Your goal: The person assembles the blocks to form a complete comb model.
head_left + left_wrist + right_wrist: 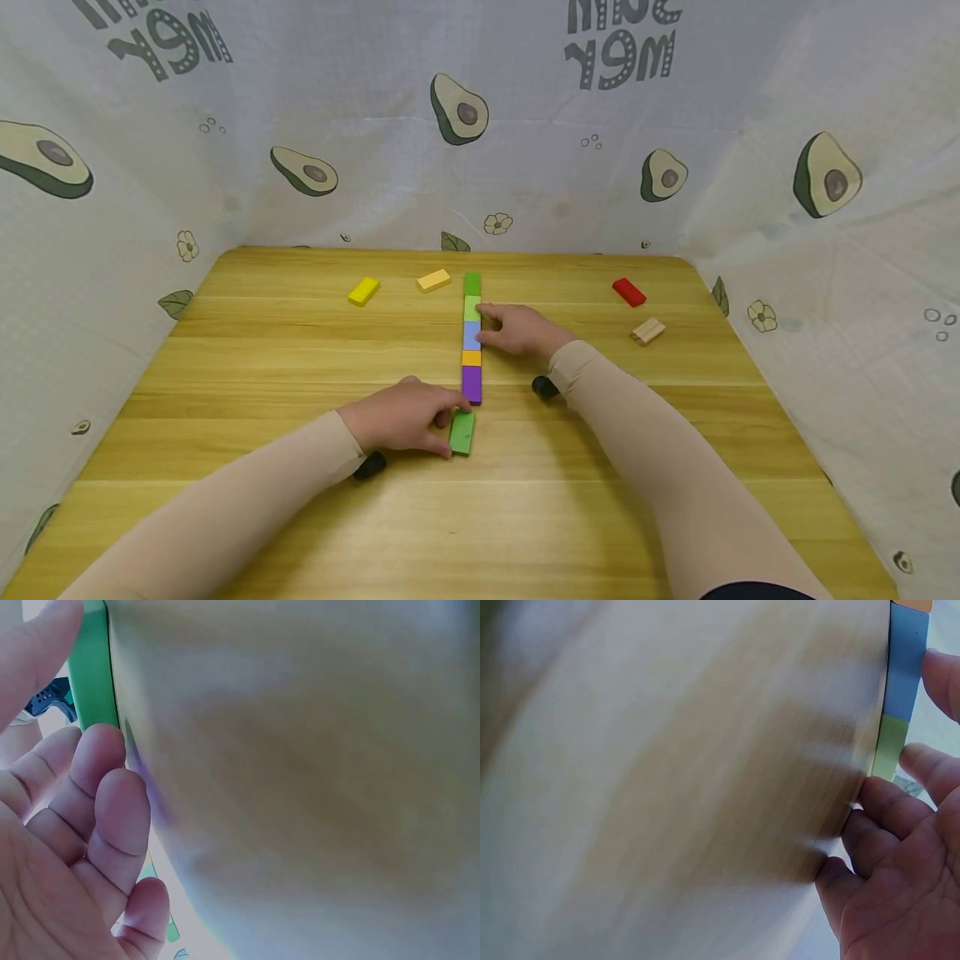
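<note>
Two hands work on a wooden counter [300, 517] as we look down from the head camera. Our left hand [401, 421] has its grip closed on a green block [462, 432], thumb and fingers pinching it just below the near end of a row of blocks [472, 337]. That row runs away from us: purple nearest, then orange, blue, light green and dark green. Our right hand [521, 331] rests against the row's right side with relaxed fingers, apparently touching the blue and light green blocks. Yellow [363, 290], tan [433, 280], red [628, 292] and plain wooden [648, 331] blocks lie apart, farther back.
</note>
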The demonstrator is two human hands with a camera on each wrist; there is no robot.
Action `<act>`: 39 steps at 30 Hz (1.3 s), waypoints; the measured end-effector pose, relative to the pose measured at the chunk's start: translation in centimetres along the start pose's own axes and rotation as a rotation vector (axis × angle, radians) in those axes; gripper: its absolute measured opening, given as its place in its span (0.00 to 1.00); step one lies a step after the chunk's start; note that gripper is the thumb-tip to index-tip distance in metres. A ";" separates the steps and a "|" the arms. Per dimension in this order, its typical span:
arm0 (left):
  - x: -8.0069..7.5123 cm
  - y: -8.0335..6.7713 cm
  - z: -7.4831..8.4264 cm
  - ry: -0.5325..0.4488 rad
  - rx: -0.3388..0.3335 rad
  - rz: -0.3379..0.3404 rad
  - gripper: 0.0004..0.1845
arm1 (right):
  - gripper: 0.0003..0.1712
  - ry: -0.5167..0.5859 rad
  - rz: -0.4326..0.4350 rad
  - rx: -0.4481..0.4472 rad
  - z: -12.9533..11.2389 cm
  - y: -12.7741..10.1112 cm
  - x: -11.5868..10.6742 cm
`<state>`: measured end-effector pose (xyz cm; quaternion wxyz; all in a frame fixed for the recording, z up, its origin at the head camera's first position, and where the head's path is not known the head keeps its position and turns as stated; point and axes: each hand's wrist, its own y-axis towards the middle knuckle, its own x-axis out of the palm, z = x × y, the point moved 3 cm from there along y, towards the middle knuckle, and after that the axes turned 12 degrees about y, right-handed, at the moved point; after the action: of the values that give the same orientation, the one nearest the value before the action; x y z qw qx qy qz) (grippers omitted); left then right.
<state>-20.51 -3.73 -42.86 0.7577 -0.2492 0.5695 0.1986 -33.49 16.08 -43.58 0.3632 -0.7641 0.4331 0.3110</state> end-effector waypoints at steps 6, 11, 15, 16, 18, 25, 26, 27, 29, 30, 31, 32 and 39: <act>0.0 0.0 0.0 0.031 -0.004 0.024 0.28 | 0.39 -0.003 -0.004 -0.007 0.0 0.0 0.0; 0.0 0.0 -0.1 0.038 -0.029 0.030 0.29 | 0.39 0.007 -0.008 -0.006 0.1 0.0 0.1; 0.1 0.1 -0.2 0.039 -0.049 0.031 0.29 | 0.40 0.008 -0.008 0.001 0.3 0.1 0.1; 0.1 0.1 -0.2 0.039 -0.053 0.032 0.29 | 0.40 0.008 -0.010 0.002 0.3 0.1 0.1; 0.2 0.2 -0.2 0.037 -0.059 0.032 0.29 | 0.40 0.008 -0.014 0.002 0.3 0.2 0.1; 0.0 0.1 -0.2 0.024 -0.068 0.042 0.29 | 0.40 0.008 -0.007 -0.011 0.2 0.2 0.1; 0.0 0.1 -0.2 0.025 -0.067 0.044 0.29 | 0.40 0.007 -0.003 -0.014 0.2 0.2 0.0; 0.0 0.1 -0.2 0.027 -0.065 0.045 0.29 | 0.40 0.003 0.001 -0.017 0.1 0.2 0.0; 0.0 0.1 -0.3 0.032 -0.064 0.047 0.29 | 0.39 -0.002 0.007 -0.022 0.1 0.2 0.0; 0.0 0.1 -0.3 0.034 -0.063 0.047 0.29 | 0.39 -0.004 0.009 -0.023 0.1 0.2 0.0; 0.0 0.1 -0.3 0.034 -0.062 0.047 0.29 | 0.39 -0.004 0.009 -0.022 0.1 0.2 0.1; -0.1 0.1 -0.3 0.034 -0.061 0.048 0.28 | 0.39 -0.005 0.010 -0.022 0.1 0.2 0.1; -0.4 0.0 -0.2 0.038 -0.074 0.045 0.28 | 0.40 -0.003 -0.006 -0.013 0.0 0.1 0.0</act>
<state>-20.78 -3.89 -42.52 0.7323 -0.2679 0.5816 0.2319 -33.58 16.08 -43.59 0.3597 -0.7673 0.4281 0.3140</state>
